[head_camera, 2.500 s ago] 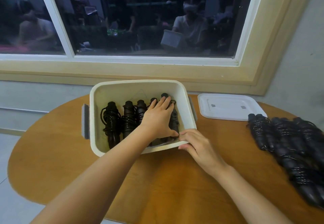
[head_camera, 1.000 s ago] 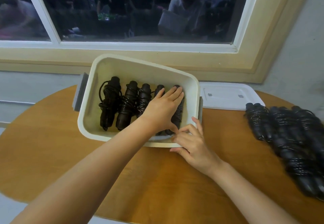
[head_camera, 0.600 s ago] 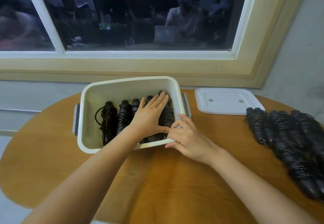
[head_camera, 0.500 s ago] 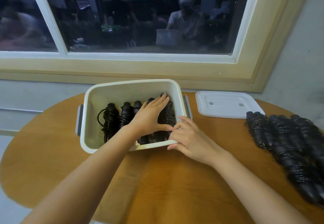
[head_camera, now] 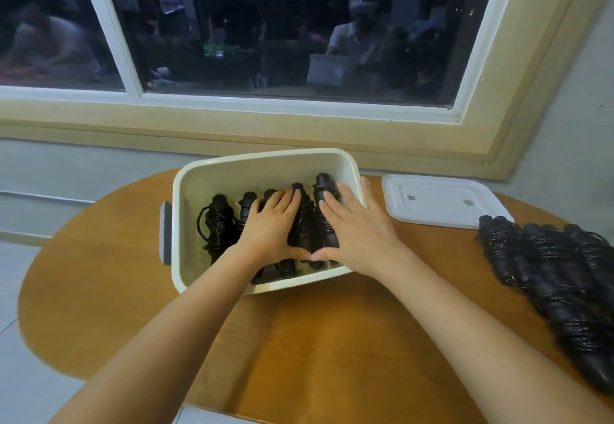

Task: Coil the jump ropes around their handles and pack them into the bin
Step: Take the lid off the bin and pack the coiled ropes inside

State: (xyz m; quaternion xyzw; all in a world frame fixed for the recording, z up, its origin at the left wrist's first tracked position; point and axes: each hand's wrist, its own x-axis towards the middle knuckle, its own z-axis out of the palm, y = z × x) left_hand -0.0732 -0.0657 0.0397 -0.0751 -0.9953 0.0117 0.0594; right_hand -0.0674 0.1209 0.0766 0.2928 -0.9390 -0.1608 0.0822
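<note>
- Cream bin (head_camera: 212,171) standing on the round wooden desk (head_camera: 315,340) under the window, grey handle on its left wall.
- Coiled black jump ropes (head_camera: 217,224) lined up side by side inside the bin.
- Left hand (head_camera: 270,227) laid flat, fingers spread, on the middle ropes; clamped on nothing.
- Right hand (head_camera: 357,227) likewise flat and spread on the right-most ropes, against the bin's right wall, thumb tip touching the left thumb.
- White lid (head_camera: 442,202) lying flat just right of the bin.
- Pile of wound ropes (head_camera: 558,274) at the desk's right edge, well apart from the bin.
</note>
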